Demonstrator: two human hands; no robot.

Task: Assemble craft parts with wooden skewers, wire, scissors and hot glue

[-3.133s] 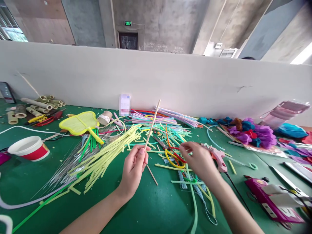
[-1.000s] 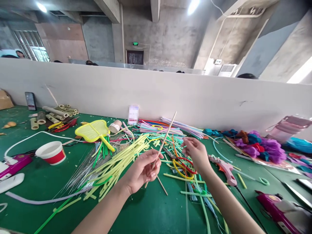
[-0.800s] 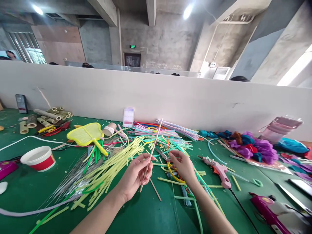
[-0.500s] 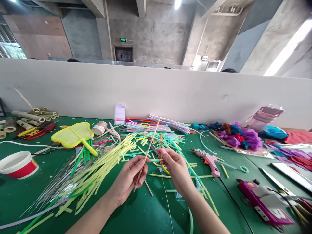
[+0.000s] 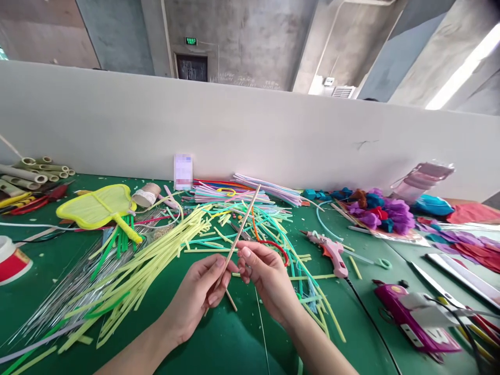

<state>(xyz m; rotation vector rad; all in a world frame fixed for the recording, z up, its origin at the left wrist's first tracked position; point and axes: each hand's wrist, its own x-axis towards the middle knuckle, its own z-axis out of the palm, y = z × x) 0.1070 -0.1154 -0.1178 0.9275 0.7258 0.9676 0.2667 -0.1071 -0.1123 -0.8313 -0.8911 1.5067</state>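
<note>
A thin wooden stick (image 5: 247,214) slants upward from my left hand (image 5: 199,294), whose thumb and fingers are closed around its lower part. My right hand (image 5: 267,276) is just right of the stick, thumb and fingertips pinched together near it. Whatever lies between those fingertips, if anything, is too small to make out. Behind the right hand curves a red strip (image 5: 282,252), partly hidden by the fingers. Beneath the hands, another thin stick (image 5: 231,301) lies on the green table (image 5: 219,349). Pale yellow strips (image 5: 156,260) spread in a bundle to the left.
A pink glue gun (image 5: 330,252) and magenta power strip (image 5: 416,317) lie on the right, with scissors (image 5: 433,284) beyond. On the left are a yellow butterfly-shaped piece (image 5: 97,205), metal wires (image 5: 58,297) and a paper cup (image 5: 13,263). A white partition (image 5: 219,125) stands behind.
The view has tilted down and turned slightly right. My right hand has come closer to my left hand and the stick. The left hand keeps its hold.
</note>
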